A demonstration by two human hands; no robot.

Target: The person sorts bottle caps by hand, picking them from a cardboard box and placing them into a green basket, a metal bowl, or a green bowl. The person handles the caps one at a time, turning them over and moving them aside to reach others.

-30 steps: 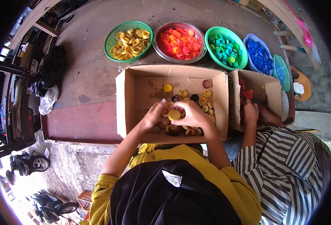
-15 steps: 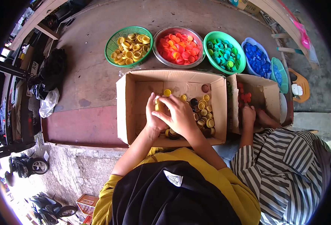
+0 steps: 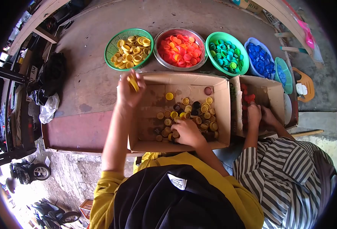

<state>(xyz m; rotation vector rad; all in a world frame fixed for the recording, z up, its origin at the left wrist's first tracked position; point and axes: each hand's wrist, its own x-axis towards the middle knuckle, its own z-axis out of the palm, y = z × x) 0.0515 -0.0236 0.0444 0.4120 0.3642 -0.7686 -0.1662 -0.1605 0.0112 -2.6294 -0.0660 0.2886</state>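
Note:
My left hand (image 3: pixel 129 91) is raised over the left wall of the cardboard box (image 3: pixel 223 114), just short of the green basket (image 3: pixel 148 61). Its fingers are closed around yellow bottle caps (image 3: pixel 133 82). Down inside the box, my right hand (image 3: pixel 187 133) has its fingers curled on a bottle cap (image 3: pixel 175 134) among the loose ones. Yellow, brownish and black caps lie scattered about it, more thickly toward the right side. Yellow caps fill much of the green basket beyond the box.
Behind the boxes stand a metal bowl (image 3: pixel 157 57) of red-orange caps, a green basin (image 3: pixel 210 42) of green caps and a blue basket (image 3: pixel 252 42) of blue caps. At right, a co-worker's hands (image 3: pixel 254 113) are in a smaller box (image 3: pixel 277 95) with red caps.
My hands, close together over the box before, have parted. The left moved up and leftward with yellow caps; the right went down into the loose caps.

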